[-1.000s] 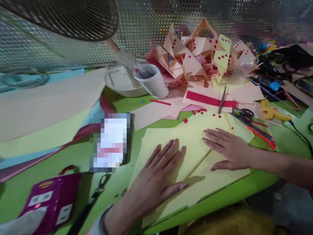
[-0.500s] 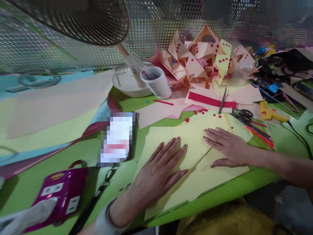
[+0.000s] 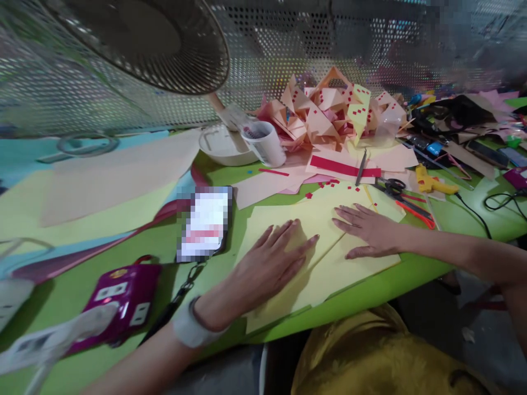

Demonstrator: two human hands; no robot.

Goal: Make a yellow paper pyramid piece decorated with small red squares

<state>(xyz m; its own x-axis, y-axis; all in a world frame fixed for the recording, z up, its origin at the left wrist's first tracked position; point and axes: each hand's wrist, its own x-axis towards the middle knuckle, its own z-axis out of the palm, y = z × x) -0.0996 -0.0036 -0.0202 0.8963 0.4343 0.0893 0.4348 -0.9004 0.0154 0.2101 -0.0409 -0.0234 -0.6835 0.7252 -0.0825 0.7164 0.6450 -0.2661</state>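
Pale yellow paper (image 3: 329, 274) lies near the front edge of the green table, with a straight seam or fold line running diagonally across it. My left hand (image 3: 274, 258) rests on its left part, fingers stretched out and the thumb side slightly raised. On the right part my right hand (image 3: 366, 230) lies flat with fingers spread. Neither hand grips anything. Small red paper squares (image 3: 329, 184) are scattered just beyond the paper. Tweezers (image 3: 361, 167) lie across a red paper strip (image 3: 341, 166) behind it. Black scissors (image 3: 393, 187) and an orange utility knife (image 3: 415, 214) lie to the right.
A heap of folded peach paper (image 3: 321, 112) stands at the back beside a white mug (image 3: 265, 145) and a fan (image 3: 164, 44). A phone (image 3: 208, 222) and purple power socket (image 3: 123, 299) are at left. A yellow glue gun (image 3: 434, 181) lies at right; large paper sheets (image 3: 123, 175) spread far left.
The camera view has shifted, so the scene sits further left on the right side. My left hand's fingers have shifted slightly on the paper; my right hand stays flat.
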